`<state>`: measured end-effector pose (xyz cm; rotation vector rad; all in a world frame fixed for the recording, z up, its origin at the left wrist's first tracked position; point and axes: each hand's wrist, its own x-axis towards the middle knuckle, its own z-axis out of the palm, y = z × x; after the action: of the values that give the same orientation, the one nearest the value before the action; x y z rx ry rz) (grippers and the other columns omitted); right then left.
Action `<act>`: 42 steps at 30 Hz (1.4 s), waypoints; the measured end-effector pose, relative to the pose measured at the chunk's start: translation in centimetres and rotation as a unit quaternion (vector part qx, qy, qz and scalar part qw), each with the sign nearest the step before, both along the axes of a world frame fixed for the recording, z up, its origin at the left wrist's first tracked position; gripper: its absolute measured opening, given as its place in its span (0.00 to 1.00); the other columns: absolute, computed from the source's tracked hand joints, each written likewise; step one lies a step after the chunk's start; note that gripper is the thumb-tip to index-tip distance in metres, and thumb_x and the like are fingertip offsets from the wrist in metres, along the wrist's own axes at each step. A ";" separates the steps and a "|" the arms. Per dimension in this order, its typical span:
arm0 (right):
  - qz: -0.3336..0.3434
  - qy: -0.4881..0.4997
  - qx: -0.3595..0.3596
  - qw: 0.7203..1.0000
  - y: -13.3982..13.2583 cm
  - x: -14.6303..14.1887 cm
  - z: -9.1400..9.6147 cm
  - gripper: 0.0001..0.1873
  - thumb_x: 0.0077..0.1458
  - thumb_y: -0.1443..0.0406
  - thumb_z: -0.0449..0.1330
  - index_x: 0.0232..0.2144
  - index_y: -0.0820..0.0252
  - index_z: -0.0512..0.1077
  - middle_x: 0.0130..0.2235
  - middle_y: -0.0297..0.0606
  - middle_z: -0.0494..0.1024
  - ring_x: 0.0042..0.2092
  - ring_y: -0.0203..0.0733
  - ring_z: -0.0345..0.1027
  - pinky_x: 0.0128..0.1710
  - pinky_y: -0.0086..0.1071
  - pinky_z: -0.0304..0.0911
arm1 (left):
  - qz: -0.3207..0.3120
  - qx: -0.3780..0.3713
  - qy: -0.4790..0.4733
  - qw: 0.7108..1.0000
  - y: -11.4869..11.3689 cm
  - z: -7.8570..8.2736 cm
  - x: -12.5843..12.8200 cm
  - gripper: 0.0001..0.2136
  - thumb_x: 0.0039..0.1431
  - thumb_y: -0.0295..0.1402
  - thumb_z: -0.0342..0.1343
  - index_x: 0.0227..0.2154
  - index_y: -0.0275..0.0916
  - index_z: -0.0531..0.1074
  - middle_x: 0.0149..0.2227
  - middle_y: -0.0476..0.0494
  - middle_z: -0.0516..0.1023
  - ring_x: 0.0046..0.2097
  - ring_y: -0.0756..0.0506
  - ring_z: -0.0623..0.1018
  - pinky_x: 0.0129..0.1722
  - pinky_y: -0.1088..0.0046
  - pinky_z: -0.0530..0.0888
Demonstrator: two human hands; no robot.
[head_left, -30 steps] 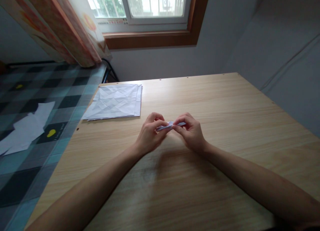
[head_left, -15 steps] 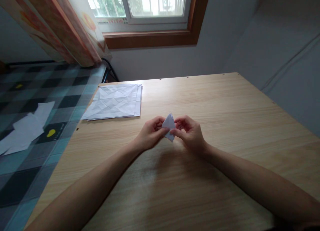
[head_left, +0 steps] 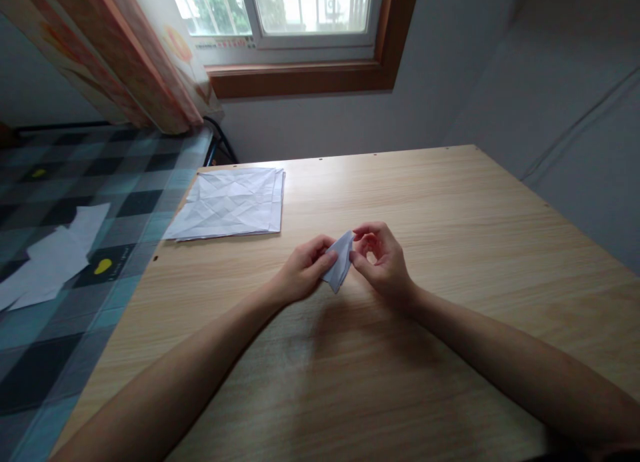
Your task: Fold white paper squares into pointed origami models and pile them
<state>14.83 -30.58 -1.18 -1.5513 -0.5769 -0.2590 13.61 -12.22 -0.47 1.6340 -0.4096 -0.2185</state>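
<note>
A small white folded paper (head_left: 339, 262), with several layers showing at its lower right edge, is held tilted just above the wooden table (head_left: 450, 215). My left hand (head_left: 304, 269) pinches its left side, thumb on the front and the other fingers curled behind. On the other side, my right hand (head_left: 383, 259) has its thumb and index fingertip at the paper's right edge, fingers curved with a gap inside the curl. How firmly those right fingertips grip the edge is hard to see.
Creased white sheets (head_left: 235, 202) lie stacked at the table's far left corner. Left of the table, more white paper pieces (head_left: 55, 262) rest on a checked cloth (head_left: 45, 355). A window (head_left: 310, 15) and a curtain (head_left: 150, 62) are beyond.
The folded paper has turned, its top now leaning right and its layered edge showing. My right thumb has shifted off its front to the right edge; my left hand keeps its pinch.
</note>
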 end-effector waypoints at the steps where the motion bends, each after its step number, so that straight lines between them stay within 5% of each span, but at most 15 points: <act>1: -0.002 0.000 -0.006 1.000 0.0 0.0 0.0 0.15 0.53 0.70 0.61 0.43 0.54 0.66 0.38 0.32 0.70 0.30 0.33 0.65 0.29 0.31 0.64 | 0.002 0.004 0.000 1.000 0.0 0.1 -0.1 0.17 0.62 0.48 0.55 0.37 0.36 0.70 0.28 0.50 0.71 0.28 0.51 0.69 0.27 0.76 0.66; 27: -0.059 -0.099 -0.095 0.989 -0.4 0.1 0.6 0.03 0.57 0.67 0.61 0.31 0.55 0.70 0.33 0.33 0.70 0.31 0.36 0.64 0.29 0.32 0.63 | 0.034 -0.009 0.009 0.999 -0.1 0.3 0.0 0.17 0.60 0.48 0.58 0.33 0.36 0.68 0.25 0.53 0.66 0.25 0.53 0.65 0.24 0.78 0.62; 42: -0.048 0.015 -0.061 0.997 0.0 -0.2 -0.1 0.03 0.51 0.66 0.64 0.27 0.57 0.73 0.28 0.33 0.79 0.29 0.38 0.73 0.29 0.31 0.69 | 0.036 0.019 0.027 0.999 -0.2 0.5 0.2 0.16 0.51 0.40 0.65 0.35 0.35 0.70 0.27 0.53 0.68 0.27 0.54 0.66 0.24 0.80 0.62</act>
<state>14.60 -30.55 -1.31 -1.7010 -0.5036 -0.2780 13.77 -12.39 0.06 1.6733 -0.3059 -0.2177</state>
